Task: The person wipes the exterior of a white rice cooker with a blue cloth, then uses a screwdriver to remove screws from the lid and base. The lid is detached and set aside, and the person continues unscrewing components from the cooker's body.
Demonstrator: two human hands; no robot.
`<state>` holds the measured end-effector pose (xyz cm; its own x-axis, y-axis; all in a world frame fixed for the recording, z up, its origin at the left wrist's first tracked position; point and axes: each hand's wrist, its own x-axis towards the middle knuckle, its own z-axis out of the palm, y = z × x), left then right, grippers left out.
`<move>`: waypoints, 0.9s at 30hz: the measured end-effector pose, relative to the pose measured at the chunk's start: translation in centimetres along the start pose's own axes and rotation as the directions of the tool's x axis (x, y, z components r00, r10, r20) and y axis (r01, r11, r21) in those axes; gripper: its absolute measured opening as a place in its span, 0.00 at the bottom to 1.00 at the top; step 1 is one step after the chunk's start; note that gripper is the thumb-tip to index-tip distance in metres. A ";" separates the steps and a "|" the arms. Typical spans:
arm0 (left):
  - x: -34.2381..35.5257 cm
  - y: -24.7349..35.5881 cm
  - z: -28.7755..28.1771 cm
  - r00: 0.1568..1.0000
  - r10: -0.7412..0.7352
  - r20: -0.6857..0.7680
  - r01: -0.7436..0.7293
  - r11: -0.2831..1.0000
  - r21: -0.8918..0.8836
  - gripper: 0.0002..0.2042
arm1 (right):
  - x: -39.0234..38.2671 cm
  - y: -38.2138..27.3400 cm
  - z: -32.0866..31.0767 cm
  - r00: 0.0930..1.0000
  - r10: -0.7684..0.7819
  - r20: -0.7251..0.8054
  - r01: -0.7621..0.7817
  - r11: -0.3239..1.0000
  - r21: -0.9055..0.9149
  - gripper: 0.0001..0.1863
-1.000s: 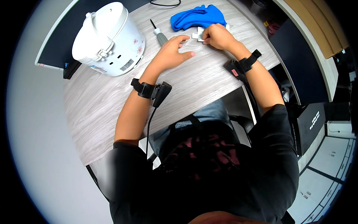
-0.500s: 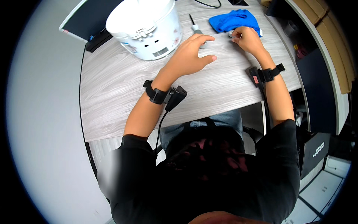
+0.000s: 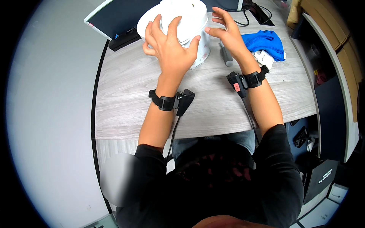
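A white rice cooker (image 3: 202, 40) with a faint floral print stands at the far side of the desk. My left hand (image 3: 169, 49) is in front of it with fingers spread, covering part of its front and rim. Whether those fingertips touch the cooker I cannot tell. My right hand (image 3: 230, 34) is raised by the cooker's right side, fingers apart, with nothing seen in it. Below that hand lies a screwdriver (image 3: 227, 57) with a grey handle, its far part hidden. To the right a blue cloth (image 3: 266, 42) lies bunched over a crumpled white piece (image 3: 263, 57).
Each wrist bears a strapped black device (image 3: 185, 102) with a cable. Behind the cooker stands a dark panel (image 3: 118, 19) with a black box (image 3: 124, 39) at its foot. Cables (image 3: 262, 13) lie at the back right. A shelf unit (image 3: 330, 102) borders the desk's right side.
My right hand has left the blue cloth, opened from its pinch and moved left to the cooker. My left hand has shifted left in front of the cooker. The view has shifted too.
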<state>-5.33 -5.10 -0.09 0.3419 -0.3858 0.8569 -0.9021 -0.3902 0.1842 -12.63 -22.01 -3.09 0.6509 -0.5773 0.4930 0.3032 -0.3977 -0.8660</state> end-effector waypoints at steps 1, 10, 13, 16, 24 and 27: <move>-0.2 -0.4 0.5 1.000 -0.013 0.002 0.013 1.000 -0.020 0.26 | 0.3 0.1 0.3 1.000 0.007 0.000 -0.007 1.000 0.020 0.41; -0.6 -2.5 -0.2 0.998 0.059 0.012 -0.058 0.997 -0.051 0.18 | 2.2 1.6 0.0 0.997 0.060 0.047 -0.066 0.988 0.141 0.43; -0.6 -4.3 -1.3 0.994 0.087 0.069 -0.069 0.970 -0.234 0.17 | 2.5 2.2 -0.6 0.996 0.042 0.082 -0.058 0.978 0.202 0.46; -0.6 -6.9 -1.6 0.981 0.183 0.062 -0.141 0.898 -0.417 0.18 | 3.0 3.3 -1.0 0.989 -0.002 0.147 -0.036 0.966 0.255 0.47; -1.9 -11.5 -1.5 0.997 0.070 0.018 -0.043 0.764 -0.644 0.17 | 2.9 2.0 -1.6 0.925 -0.022 0.380 -0.178 0.858 0.481 0.56; -2.7 -11.1 -0.8 1.000 0.001 -0.006 -0.004 0.784 -0.621 0.22 | 2.6 2.0 -1.0 0.918 -0.032 0.395 -0.202 0.819 0.538 0.57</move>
<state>3.57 0.95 -4.05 0.3393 -0.3817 0.8598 -0.8720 0.2154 0.4397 -11.02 -24.97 -3.44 0.8625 -0.2358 0.4478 0.4908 0.1744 -0.8536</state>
